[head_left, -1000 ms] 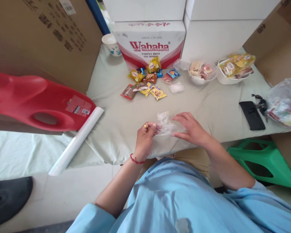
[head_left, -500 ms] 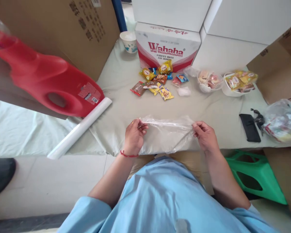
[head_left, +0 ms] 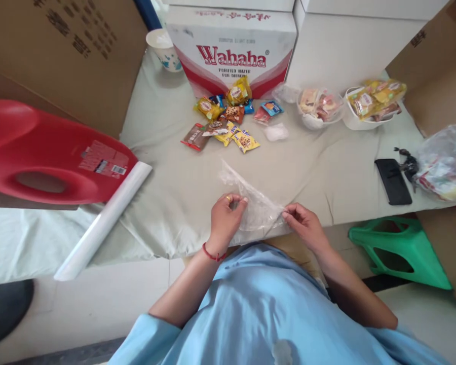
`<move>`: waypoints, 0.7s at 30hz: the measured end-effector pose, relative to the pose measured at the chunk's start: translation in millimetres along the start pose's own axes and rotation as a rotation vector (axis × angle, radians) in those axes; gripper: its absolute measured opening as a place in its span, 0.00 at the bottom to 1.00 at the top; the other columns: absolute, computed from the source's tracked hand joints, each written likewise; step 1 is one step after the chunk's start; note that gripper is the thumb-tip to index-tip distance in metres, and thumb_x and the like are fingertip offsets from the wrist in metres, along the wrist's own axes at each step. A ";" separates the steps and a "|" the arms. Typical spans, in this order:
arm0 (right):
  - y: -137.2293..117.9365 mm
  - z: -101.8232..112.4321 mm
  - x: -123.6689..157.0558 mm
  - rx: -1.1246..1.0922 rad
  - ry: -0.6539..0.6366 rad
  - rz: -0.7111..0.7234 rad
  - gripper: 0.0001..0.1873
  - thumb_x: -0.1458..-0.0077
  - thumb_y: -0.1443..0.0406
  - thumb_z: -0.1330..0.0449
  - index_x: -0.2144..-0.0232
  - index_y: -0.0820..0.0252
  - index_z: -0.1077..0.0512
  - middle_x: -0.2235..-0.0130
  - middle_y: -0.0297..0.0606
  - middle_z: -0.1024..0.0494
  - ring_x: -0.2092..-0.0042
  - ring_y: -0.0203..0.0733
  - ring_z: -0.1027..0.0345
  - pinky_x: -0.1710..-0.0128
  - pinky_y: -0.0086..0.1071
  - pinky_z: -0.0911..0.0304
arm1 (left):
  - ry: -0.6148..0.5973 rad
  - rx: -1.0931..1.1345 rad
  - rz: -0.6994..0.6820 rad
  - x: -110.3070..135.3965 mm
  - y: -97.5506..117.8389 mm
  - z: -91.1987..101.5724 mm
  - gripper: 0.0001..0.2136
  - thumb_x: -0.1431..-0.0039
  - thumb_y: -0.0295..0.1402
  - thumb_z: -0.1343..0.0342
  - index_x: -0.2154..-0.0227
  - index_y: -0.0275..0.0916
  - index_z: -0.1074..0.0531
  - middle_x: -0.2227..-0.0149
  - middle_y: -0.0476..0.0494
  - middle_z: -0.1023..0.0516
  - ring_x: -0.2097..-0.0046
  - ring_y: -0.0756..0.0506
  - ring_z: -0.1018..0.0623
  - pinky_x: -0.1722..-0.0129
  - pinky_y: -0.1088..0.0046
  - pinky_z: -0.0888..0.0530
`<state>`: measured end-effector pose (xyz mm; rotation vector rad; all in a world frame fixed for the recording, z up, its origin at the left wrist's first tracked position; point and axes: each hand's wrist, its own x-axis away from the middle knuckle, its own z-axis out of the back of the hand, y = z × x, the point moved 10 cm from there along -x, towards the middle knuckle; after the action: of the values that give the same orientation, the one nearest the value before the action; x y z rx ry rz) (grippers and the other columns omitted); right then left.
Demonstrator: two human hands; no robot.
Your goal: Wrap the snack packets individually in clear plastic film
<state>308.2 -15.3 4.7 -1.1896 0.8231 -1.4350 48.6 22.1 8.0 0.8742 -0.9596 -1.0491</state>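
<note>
A thin sheet of clear plastic film (head_left: 260, 210), crumpled and slanting, hangs between my two hands near the table's front edge. My left hand (head_left: 226, 218), with a red cord bracelet at the wrist, is closed on the film's left side, thumb and fingers pinched together. From the other side, my right hand (head_left: 304, 223) pinches the film's right corner between thumb and fingertips. The film's upper left end sticks up loose past my left hand. Beyond it lies a small pile of wrapped snacks (head_left: 233, 129), with a white crumpled piece (head_left: 276, 132) beside it.
Left of my hands, a white roll (head_left: 102, 220) overhangs the table edge beside a big red jug (head_left: 61, 152). At the back stand a Wahaha carton (head_left: 235, 50), a paper cup (head_left: 165, 50) and two snack-filled bowls (head_left: 319, 120). A black phone (head_left: 393, 181) lies right.
My hands have come closer together, the left moving right and the right moving left. The film, stretched level before, now sags and slants. My view has shifted.
</note>
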 end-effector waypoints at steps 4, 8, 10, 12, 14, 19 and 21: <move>-51.3 21.5 -2.8 0.301 0.045 0.266 0.40 0.46 0.41 0.31 0.38 0.50 0.32 0.38 0.50 0.30 0.37 0.59 0.35 0.39 0.53 0.33 | -0.008 0.006 -0.164 5.7 22.8 -7.8 0.09 0.37 0.39 0.41 0.72 0.43 0.25 0.70 0.48 0.22 0.65 0.44 0.24 0.60 0.67 0.30; -82.5 -4.3 -28.6 0.365 -0.055 0.415 0.48 0.49 0.43 0.28 0.32 0.53 0.37 0.40 0.51 0.26 0.34 0.61 0.39 0.32 0.58 0.44 | -0.118 -0.038 -0.279 17.0 38.1 -24.4 0.10 0.34 0.40 0.43 0.71 0.43 0.26 0.72 0.48 0.22 0.68 0.46 0.25 0.63 0.69 0.32; -76.7 -19.1 -50.9 0.245 -0.075 0.350 0.39 0.46 0.46 0.30 0.39 0.55 0.31 0.55 0.45 0.20 0.44 0.56 0.30 0.38 0.54 0.35 | -0.143 -0.049 -0.257 20.2 35.8 -24.1 0.12 0.33 0.43 0.44 0.70 0.44 0.28 0.76 0.51 0.26 0.72 0.47 0.27 0.68 0.71 0.34; -60.5 -28.0 -72.2 0.048 -0.071 0.218 0.26 0.44 0.46 0.33 0.51 0.55 0.26 0.69 0.35 0.24 0.60 0.48 0.27 0.53 0.45 0.28 | -0.120 -0.052 -0.185 19.3 28.0 -14.2 0.14 0.32 0.45 0.45 0.70 0.44 0.30 0.80 0.54 0.30 0.76 0.49 0.31 0.72 0.72 0.36; -43.4 -30.4 -85.8 -0.169 -0.052 0.089 0.21 0.44 0.45 0.33 0.62 0.54 0.27 0.75 0.28 0.31 0.71 0.39 0.34 0.68 0.35 0.31 | -0.062 -0.023 -0.094 15.6 17.8 2.8 0.16 0.31 0.48 0.47 0.70 0.44 0.31 0.82 0.56 0.33 0.79 0.50 0.33 0.74 0.73 0.37; -21.1 -6.9 -91.3 -0.394 0.106 -0.053 0.24 0.52 0.46 0.28 0.68 0.53 0.32 0.79 0.24 0.35 0.78 0.33 0.41 0.82 0.27 0.46 | 0.097 0.179 0.053 5.0 -7.9 46.4 0.16 0.31 0.50 0.49 0.69 0.44 0.33 0.83 0.59 0.39 0.82 0.51 0.34 0.79 0.74 0.38; -17.0 3.7 -89.3 -0.355 0.158 -0.059 0.22 0.50 0.47 0.29 0.67 0.53 0.32 0.79 0.24 0.35 0.79 0.34 0.41 0.83 0.27 0.47 | 0.145 0.186 0.096 3.8 -20.7 61.0 0.16 0.31 0.50 0.49 0.69 0.44 0.33 0.83 0.59 0.40 0.82 0.51 0.36 0.79 0.74 0.38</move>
<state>303.0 75.4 0.6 -1.3852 1.1984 -1.4840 -13.7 5.4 10.3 1.0325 -0.9770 -0.8125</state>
